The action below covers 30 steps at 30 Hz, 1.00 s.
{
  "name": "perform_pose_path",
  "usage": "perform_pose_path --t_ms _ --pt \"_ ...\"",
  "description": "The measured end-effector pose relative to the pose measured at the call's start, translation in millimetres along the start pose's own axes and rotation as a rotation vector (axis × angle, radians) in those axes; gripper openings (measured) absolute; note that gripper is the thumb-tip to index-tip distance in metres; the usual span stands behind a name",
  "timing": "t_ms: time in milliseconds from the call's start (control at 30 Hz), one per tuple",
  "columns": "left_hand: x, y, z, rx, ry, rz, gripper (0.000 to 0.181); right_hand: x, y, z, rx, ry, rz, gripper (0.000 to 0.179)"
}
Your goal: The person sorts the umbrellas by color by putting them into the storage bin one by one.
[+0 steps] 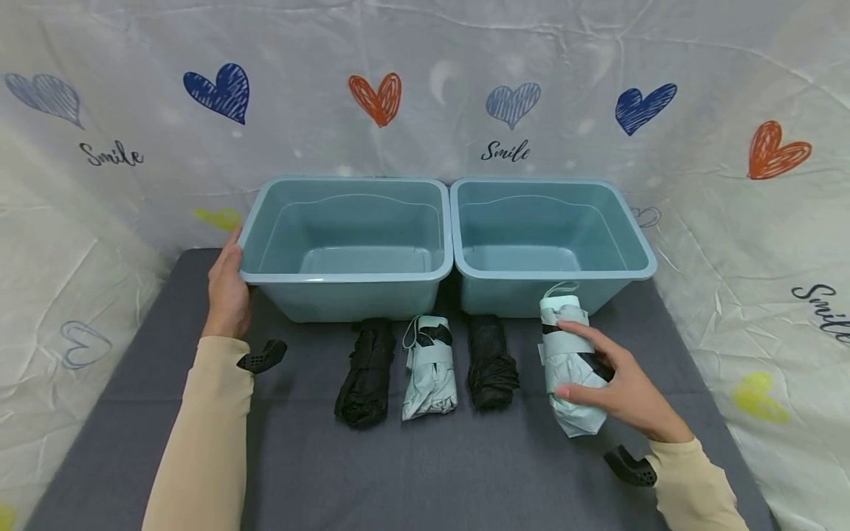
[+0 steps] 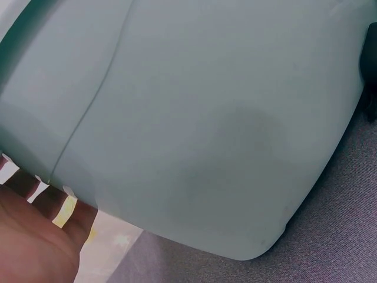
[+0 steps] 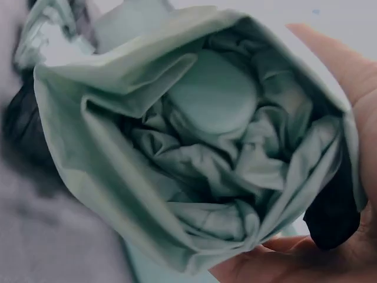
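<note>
— Where is the pale blue-green folded umbrella of thin fabric (image 1: 567,363), and which way does it point?

— In front of the right light-blue rectangular plastic bin (image 1: 551,276). Its long axis runs away from the person, the near end slanting slightly right. The end with the looped cord (image 1: 561,283) points at the bin, overlapping its front wall in the head view; the loose, folded fabric end faces the person.

— And the grip?

— The right hand (image 1: 624,385) holds its body, thumb and index finger spread well apart along it. Whether it touches the dark grey cloth (image 1: 425,479), I can't tell. The left hand (image 1: 229,295) has its fingers extended, touching the outer end of the left light-blue rectangular plastic bin (image 1: 345,279).

— What do the bins show?

— Bare inner walls and floor in both. A black fabric folded umbrella (image 1: 364,376), a second pale one (image 1: 432,372) and another black one (image 1: 491,365) lie side by side in front, also lengthwise.
</note>
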State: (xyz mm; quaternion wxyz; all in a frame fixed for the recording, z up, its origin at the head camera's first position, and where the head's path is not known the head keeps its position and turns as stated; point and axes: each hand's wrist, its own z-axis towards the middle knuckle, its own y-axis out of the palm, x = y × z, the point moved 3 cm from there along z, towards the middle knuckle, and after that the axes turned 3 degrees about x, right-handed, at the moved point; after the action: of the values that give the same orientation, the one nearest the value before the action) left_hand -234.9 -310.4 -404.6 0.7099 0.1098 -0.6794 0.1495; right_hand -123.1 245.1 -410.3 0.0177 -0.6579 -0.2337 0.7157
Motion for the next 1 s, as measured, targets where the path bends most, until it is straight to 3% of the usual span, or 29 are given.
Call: perform_pose_path --t_ms 200,400,633,1000 --pt "0.3 0.4 0.6 -0.003 0.001 0.027 0.05 -30 -3 -3.0 -0.032 -0.076 0.047 0.087" --pt "0.8 0.6 0.3 -0.006 0.003 0.026 0.05 -53 -5 14.9 -0.056 -0.138 0.027 0.088" --pt "1.3 1.0 -0.4 -0.007 0.008 0.011 0.051 -71 -11 62.7 -0.053 -0.094 0.04 0.085" --pt "2.0 0.0 -0.3 -0.004 -0.002 0.016 0.051 -82 -16 150.5 -0.063 -0.052 0.128 0.079"
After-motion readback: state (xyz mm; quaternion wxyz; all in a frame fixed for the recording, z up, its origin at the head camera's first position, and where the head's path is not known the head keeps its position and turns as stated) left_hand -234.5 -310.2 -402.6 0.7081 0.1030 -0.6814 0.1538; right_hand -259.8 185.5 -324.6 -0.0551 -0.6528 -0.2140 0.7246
